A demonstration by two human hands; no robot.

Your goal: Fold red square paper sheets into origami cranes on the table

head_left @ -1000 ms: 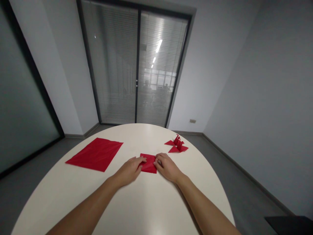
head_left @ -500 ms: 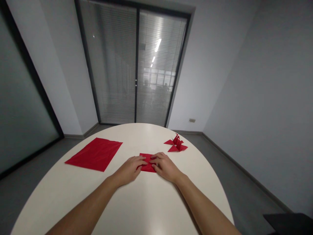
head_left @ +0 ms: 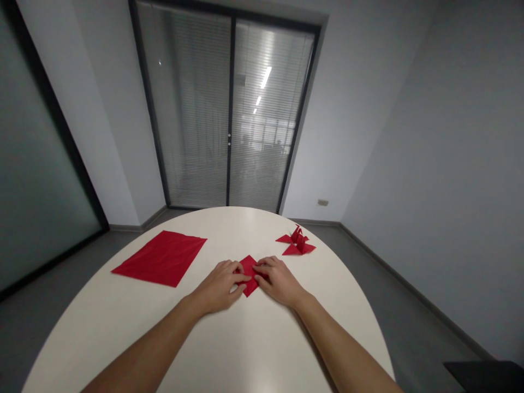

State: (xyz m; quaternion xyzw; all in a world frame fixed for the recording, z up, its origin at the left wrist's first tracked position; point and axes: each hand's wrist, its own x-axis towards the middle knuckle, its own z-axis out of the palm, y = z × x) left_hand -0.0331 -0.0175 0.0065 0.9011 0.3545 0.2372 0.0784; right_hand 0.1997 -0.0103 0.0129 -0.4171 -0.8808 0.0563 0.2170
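Observation:
A small folded red paper lies flat on the white table in front of me, one corner pointing away and one towards me. My left hand is at its left corner, with bent fingers and thumb closed on the paper. On the opposite corner, my right hand has its fingers curled over the edge and its thumb close beside them. Both side corners of the paper are partly hidden under the fingers.
A larger unfolded red paper sheet lies to the left on the round white table. Far right stands a folded red paper crane. Beyond the table is a glass door with blinds. A dark object shows at the lower right.
The small paper has turned from edge-on to corner-on, now a diamond between my hands. My left fingers have shifted on it; the sheet and crane lie as before.

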